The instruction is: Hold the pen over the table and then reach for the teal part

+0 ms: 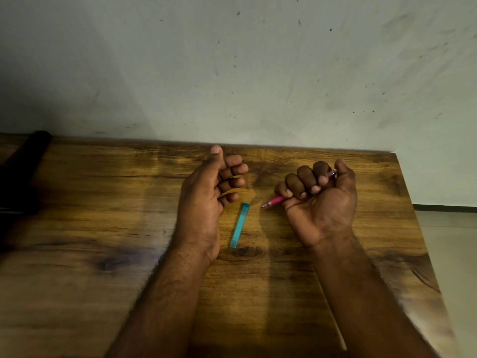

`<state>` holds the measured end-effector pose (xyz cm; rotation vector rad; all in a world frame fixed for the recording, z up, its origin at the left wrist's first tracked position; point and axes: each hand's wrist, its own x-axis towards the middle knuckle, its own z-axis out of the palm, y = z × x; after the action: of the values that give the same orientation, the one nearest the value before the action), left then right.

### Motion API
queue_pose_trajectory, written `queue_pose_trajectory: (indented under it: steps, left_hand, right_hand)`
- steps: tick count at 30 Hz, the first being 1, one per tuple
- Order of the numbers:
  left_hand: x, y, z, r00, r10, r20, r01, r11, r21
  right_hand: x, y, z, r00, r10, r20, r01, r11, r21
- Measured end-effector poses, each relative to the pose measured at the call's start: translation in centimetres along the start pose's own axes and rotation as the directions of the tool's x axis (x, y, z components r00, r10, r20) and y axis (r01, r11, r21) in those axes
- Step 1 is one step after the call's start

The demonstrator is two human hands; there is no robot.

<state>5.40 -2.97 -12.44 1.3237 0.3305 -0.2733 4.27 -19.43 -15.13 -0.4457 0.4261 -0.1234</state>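
Observation:
My right hand (pixel 320 200) grips a pink pen (pixel 275 201) in a fist, palm turned up; the tip pokes out to the lower left and the back end shows near the thumb. My left hand (pixel 206 195) rests on its edge on the wooden table (pixel 103 228), thumb up, fingers loosely curled and holding nothing. Between the two hands a small teal bar (pixel 239 225) lies flat on the wood, close to the left hand's little finger and just left of the pen tip.
The table meets a stained pale wall (pixel 258 73) at its far edge. A dark object (pixel 23 171) lies at the table's far left. The table's right edge (pixel 423 241) drops to a light floor.

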Motion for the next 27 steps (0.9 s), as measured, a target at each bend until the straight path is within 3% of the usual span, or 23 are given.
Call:
queue_pose_trajectory:
  steps: [27]
  left_hand:
    - [-0.01,-0.09,-0.06,1.0,0.009,0.007,-0.009,1.0,0.017]
  right_hand:
    - [-0.05,-0.2,0.06,1.0,0.0,-0.031,0.001,1.0,0.027]
